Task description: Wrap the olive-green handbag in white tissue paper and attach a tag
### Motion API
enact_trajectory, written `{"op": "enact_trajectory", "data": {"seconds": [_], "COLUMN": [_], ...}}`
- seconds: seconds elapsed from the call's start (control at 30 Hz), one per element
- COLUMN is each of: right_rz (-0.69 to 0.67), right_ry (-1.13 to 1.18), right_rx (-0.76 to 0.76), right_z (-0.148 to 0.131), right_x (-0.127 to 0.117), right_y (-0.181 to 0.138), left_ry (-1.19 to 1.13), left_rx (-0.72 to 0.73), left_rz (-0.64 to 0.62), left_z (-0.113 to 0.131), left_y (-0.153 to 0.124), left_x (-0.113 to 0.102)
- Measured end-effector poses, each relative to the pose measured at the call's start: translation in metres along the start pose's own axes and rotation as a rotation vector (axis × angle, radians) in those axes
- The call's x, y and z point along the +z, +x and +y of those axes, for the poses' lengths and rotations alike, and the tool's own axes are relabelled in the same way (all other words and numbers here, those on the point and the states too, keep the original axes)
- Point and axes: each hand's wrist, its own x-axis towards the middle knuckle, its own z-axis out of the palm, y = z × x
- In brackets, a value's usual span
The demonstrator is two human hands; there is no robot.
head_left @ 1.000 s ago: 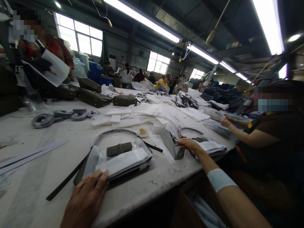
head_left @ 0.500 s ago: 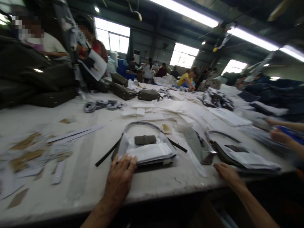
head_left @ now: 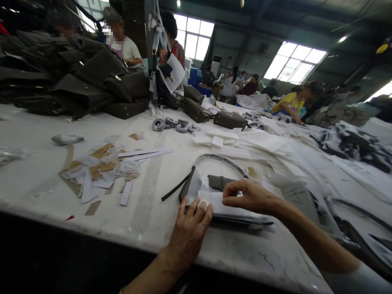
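An olive handbag (head_left: 196, 185) wrapped in white paper and clear film lies flat on the white table (head_left: 39, 192), its grey handle arching behind it. My left hand (head_left: 190, 228) rests flat on the near corner of the wrapped bag, fingers stretched out. My right hand (head_left: 249, 198) hovers over the bag's top with fingertips pinched together beside a small olive tab (head_left: 219, 182). Whether the fingers hold the wrapping I cannot tell.
Paper and cardboard scraps (head_left: 101, 169) litter the table to the left. Grey tape rolls (head_left: 173, 123) and finished olive bags (head_left: 229, 119) sit further back; a dark bag pile (head_left: 76, 90) stands far left. More wrapped bags lie right. Several people work around the tables.
My view has swung left. My right hand has come from the table's right side onto the wrapped bag and pinched; my left hand stays on the bag's near corner.
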Motion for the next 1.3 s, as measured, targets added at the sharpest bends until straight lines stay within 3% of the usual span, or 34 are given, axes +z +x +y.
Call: {"op": "enact_trajectory", "data": {"seconds": [0.17,0.33,0.47,0.57,0.63,0.77,0.83,0.9,1.0,1.1,1.2,1.3], "right_rz": [-0.262,-0.331,-0.331,-0.289,-0.177,0.310,0.541,0.665,0.714,0.721,0.577,0.425], "right_ry": [-0.392,-0.872,-1.059,-1.053,-1.039,-0.812,-0.570,-0.373,-0.281,-0.379,-0.494,-0.510], "right_rx": [-0.084,-0.188,-0.412,-0.463,-0.454,-0.342,-0.213,-0.019,0.212,0.227,0.204,0.263], "right_z": [-0.026,-0.038,-0.035,-0.023,-0.014,0.011,0.032,0.057,0.094,0.112,0.113,0.107], "right_x": [0.024,0.043,0.046,0.035,0.022,-0.009,-0.020,-0.021,0.000,0.037,0.066,0.076], "right_y": [0.089,0.131,0.147,0.157,0.160,0.135,0.102,0.061,0.003,-0.029,-0.033,-0.025], "left_ry": [-0.032,-0.081,-0.133,-0.144,-0.136,-0.146,-0.165,-0.194,-0.189,-0.085,-0.038,-0.108], "left_rx": [-0.018,-0.043,-0.050,-0.057,-0.059,-0.061,-0.068,-0.053,-0.002,0.056,0.048,-0.028], "left_rz": [0.047,0.030,0.024,0.026,0.032,0.054,0.046,0.019,0.016,0.016,-0.123,-0.370], "left_z": [-0.002,-0.003,-0.006,-0.007,-0.006,-0.004,-0.006,-0.013,-0.034,-0.059,-0.078,-0.092], "left_y": [0.000,-0.001,-0.002,-0.003,-0.004,-0.005,-0.001,0.011,0.043,0.074,0.083,0.073], "left_x": [0.003,0.007,0.009,0.011,0.013,0.014,0.010,0.000,-0.019,-0.023,0.004,0.038]}}
